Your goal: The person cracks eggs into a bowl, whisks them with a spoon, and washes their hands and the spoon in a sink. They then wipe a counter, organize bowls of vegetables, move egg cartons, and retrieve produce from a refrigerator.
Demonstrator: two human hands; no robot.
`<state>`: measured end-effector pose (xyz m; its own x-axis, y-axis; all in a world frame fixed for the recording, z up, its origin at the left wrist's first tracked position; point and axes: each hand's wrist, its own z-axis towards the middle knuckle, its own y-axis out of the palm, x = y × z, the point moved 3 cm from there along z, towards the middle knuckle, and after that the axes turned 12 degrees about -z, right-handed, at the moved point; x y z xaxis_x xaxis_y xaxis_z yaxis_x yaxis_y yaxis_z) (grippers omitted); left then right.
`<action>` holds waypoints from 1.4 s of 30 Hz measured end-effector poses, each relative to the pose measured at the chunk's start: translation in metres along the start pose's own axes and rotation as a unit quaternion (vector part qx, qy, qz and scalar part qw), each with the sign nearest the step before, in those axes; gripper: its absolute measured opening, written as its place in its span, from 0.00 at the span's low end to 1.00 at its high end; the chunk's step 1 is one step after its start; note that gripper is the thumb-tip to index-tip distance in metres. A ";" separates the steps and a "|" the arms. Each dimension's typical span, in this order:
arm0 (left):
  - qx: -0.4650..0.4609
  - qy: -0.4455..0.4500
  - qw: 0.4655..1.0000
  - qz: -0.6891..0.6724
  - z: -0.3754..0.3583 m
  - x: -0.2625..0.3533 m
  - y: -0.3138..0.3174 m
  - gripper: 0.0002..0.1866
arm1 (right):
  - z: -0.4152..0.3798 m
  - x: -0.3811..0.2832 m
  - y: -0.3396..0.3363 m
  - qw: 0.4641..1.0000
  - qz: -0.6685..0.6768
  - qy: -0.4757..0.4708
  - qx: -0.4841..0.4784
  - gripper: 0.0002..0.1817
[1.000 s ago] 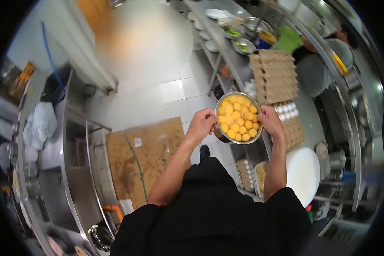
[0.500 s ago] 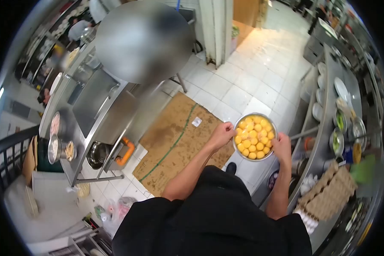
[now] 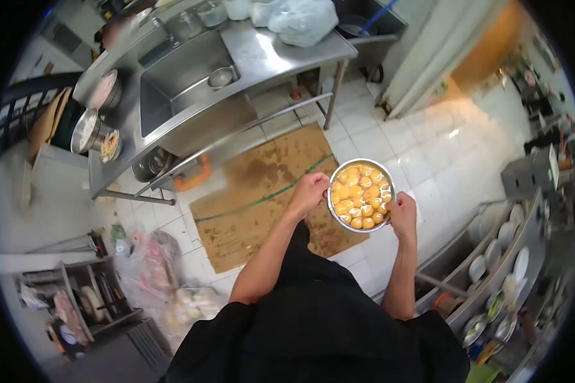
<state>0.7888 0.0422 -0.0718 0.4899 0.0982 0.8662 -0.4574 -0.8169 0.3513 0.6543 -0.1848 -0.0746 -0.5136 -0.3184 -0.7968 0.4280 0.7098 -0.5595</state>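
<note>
A round metal bowl (image 3: 361, 195) full of egg yolks is held out in front of me, above the floor. My left hand (image 3: 311, 193) grips its rim on the left side, fingers closed on the edge. On the opposite side my right hand (image 3: 402, 214) pinches the rim. Below and to the left of the bowl lies a flattened brown cardboard sheet (image 3: 249, 191) with a green stripe.
At the upper left stands a steel counter with a sink (image 3: 179, 76); a metal cup (image 3: 221, 78) sits in it. Plastic bags (image 3: 150, 268) lie on the floor at left. Shelves with plates (image 3: 492, 255) line the right. A white pillar (image 3: 434, 57) stands ahead.
My view has turned toward the sink counter, and the blurred round shape over it no longer shows. Both hands still hold the bowl, which now appears slightly farther left.
</note>
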 end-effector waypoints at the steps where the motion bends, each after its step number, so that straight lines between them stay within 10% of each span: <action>1: 0.029 0.000 1.000 -0.008 0.010 0.010 -0.011 0.07 | 0.015 -0.014 0.012 0.999 0.031 0.002 -0.018 0.07; 20: 0.250 0.139 0.955 -0.074 0.131 0.186 -0.270 0.15 | 0.320 -0.291 0.266 0.971 0.161 -0.054 -0.171 0.07; 33: 0.415 0.185 0.732 0.508 0.211 0.308 -0.475 0.21 | 0.454 -0.359 0.384 0.979 0.115 -0.035 -0.167 0.10; 42: 0.263 0.215 0.615 0.711 0.351 0.419 -0.600 0.31 | 0.399 -0.396 0.398 0.955 0.276 0.105 -0.029 0.07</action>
<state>1.5286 0.3739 -0.0441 -0.4219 -0.8802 0.2173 0.1637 -0.3097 -0.9366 1.3250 -0.0267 -0.0730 -0.3629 0.2430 -0.8996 0.6373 0.7690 -0.0494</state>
